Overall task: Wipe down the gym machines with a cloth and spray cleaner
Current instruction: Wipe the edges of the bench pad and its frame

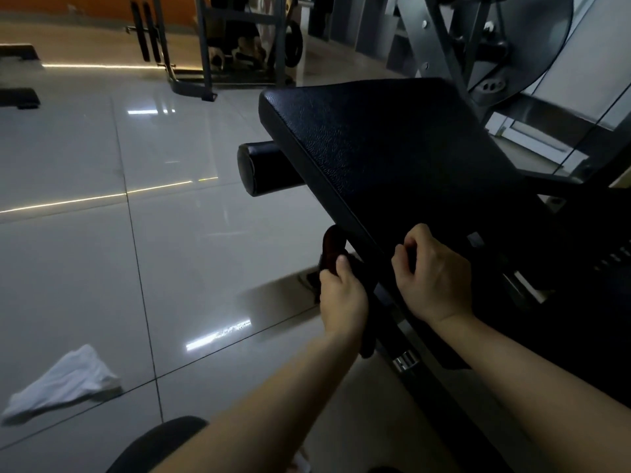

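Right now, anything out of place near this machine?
Yes: a crumpled white cloth lies on the tile floor at lower left, well apart from the black pad. It looks dropped. Nothing looks spilled or damaged.

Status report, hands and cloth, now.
Left hand grips dark cloth at bench pad edge. Right hand curled at pad, grip unclear. White cloth lies on floor, apart.

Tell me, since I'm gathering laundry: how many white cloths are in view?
1: the white cloth lies crumpled on the floor tiles, lower left. The dark thing in the left hand is unclear; the bench may hide others.
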Available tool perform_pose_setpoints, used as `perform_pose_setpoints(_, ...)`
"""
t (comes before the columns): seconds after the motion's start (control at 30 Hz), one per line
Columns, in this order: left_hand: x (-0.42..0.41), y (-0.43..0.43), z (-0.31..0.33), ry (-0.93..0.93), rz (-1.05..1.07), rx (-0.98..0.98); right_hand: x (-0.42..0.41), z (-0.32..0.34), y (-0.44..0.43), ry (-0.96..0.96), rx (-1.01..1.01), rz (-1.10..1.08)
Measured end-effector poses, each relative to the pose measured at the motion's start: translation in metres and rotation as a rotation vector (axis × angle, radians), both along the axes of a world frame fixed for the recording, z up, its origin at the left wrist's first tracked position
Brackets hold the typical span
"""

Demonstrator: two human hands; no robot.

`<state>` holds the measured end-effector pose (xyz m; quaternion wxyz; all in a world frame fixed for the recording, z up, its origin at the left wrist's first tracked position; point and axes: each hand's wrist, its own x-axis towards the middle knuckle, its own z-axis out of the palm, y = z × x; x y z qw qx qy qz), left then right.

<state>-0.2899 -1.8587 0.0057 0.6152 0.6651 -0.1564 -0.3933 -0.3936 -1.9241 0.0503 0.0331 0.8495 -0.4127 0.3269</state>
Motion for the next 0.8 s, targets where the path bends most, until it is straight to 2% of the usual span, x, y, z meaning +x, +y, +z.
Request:
perform_pose_setpoints(0.13,0.027,-0.025,0.010,0.151,-0.009,0.007,-0.001,-0.001,-0.001,-0.008,0.007,0.005)
perform_pose_setpoints(0.23,0.067,-0.046,0.017,0.095,-0.179,0.039,-0.001,-0.001,-0.002,-0.018,0.021,0.008)
perform_pose_setpoints(0.3,0.079,-0.052,0.021,0.102,-0.214,-0.019,-0.002,-0.002,-0.003,-0.013,0.014,-0.003)
perform_pose_setpoints(0.4,0.072,-0.045,0.018,0.247,-0.225,-0.110,-0.001,-0.002,-0.001,-0.012,0.013,-0.006)
perform_pose_setpoints(0.43,0.067,-0.042,0.014,0.228,-0.208,-0.078,-0.001,-0.002,-0.002,-0.009,0.009,-0.011)
perform_pose_setpoints(0.5,0.049,-0.032,0.011,0.045,-0.144,0.018,0.000,-0.001,-0.001,-0.001,-0.010,-0.020)
perform_pose_setpoints(0.57,0.029,-0.016,0.010,-0.129,-0.045,0.029,0.001,-0.001,0.001,0.014,-0.024,-0.030)
perform_pose_setpoints(0.63,0.007,0.002,0.009,-0.186,0.008,0.020,0.001,-0.001,0.001,0.025,-0.032,-0.033)
perform_pose_setpoints(0.73,-0.005,0.024,0.004,-0.185,-0.073,0.048,0.000,-0.001,0.001,0.023,-0.019,-0.023)
perform_pose_setpoints(0.8,0.005,0.034,0.000,-0.316,-0.175,0.111,-0.001,-0.001,-0.001,0.015,-0.006,-0.019)
